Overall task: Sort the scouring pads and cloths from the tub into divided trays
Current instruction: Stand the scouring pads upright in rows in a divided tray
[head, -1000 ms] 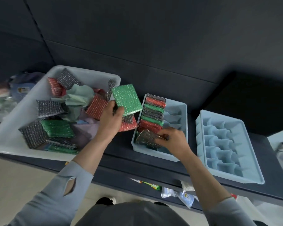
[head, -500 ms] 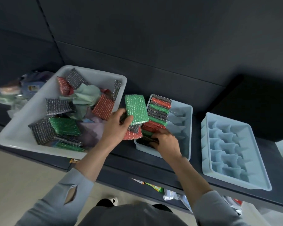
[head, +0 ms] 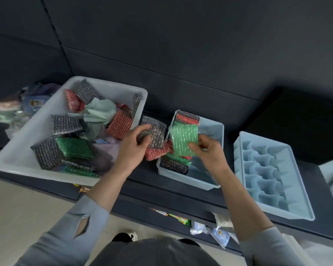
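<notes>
right hand: the right hand is pinching a green scouring pad by its right edge, fingers curled round it. pad's a bit motion-blurred

green pad: held up over the left column of the near tray, flat face toward the camera, long axis roughly up-down in the frame, tilted a touch

left hand: the left hand grips a silver pad with a red pad underneath it, thumb on top, fingers curled under. both sit in the gap between the tub and the near tray, silver one's long axis running away from the person

near tray: left column already has pads standing on edge in a row, silver and red at the far end, green and a dark silver one at the near end. right column looks bare blue plastic, so that's where the room is

tub: the white tub is at the left, still has loose silver, green and red pads plus a pale green cloth and a lilac one, all jumbled at odd angles

far tray: second divided tray sits further right, apart from the near tray, wavy dividers showing

counter: dark shelf, tub and tray edges near its front lip
</notes>
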Demonstrator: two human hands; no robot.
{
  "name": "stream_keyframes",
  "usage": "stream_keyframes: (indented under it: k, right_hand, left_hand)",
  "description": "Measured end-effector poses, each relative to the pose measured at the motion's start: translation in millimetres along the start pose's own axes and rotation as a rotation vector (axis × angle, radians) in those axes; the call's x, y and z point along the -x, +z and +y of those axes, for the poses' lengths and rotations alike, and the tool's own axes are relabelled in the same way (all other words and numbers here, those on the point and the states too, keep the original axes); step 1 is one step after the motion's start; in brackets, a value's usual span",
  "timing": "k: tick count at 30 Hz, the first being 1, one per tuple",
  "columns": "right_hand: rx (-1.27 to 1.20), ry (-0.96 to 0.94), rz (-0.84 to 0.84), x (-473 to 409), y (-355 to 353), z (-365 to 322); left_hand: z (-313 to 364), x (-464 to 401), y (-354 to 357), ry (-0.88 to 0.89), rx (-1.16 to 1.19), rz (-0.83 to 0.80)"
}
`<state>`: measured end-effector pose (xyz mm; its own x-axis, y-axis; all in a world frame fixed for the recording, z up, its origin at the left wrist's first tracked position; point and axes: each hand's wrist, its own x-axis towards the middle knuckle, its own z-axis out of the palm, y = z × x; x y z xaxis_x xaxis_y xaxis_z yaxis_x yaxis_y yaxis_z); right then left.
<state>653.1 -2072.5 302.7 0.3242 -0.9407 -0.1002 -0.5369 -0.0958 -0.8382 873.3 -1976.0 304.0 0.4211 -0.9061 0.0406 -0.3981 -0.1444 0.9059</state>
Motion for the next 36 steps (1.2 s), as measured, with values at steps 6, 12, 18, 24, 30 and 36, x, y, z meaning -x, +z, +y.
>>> stream_keyframes:
  k: [6,12,18,24,30,36]
  right_hand:
    - [0.673,-0.249,-0.172,19.1,13.9,5.8]
    - [0.713,-0.244,-0.181,18.3,35.1,2.2]
    - [0.772,-0.317,-0.245,8.9,51.9,7.9]
    - [0.58,-0.231,-0.215,-2.4,45.2,10.7]
    - [-0.375,0.184,-0.032,-12.6,21.9,-9.7]
    - [-0.73,0.315,0.002,-15.2,11.9,2.7]
  left_hand:
    - [-2.8,-8.6,-3.3,-0.064,0.123,0.099]
    - [-0.2,-8.3,-2.9,-0.079,0.133,0.124]
    - [-3.8,-4.9,-2.9,-0.028,0.076,0.102]
    - [-7.9,-5.6,-0.3,0.001,0.088,0.014]
    - [-2.0,-9.5,23.5,0.002,0.114,-0.114]
    - [11.4,-20.9,49.7,0.008,0.059,-0.324]
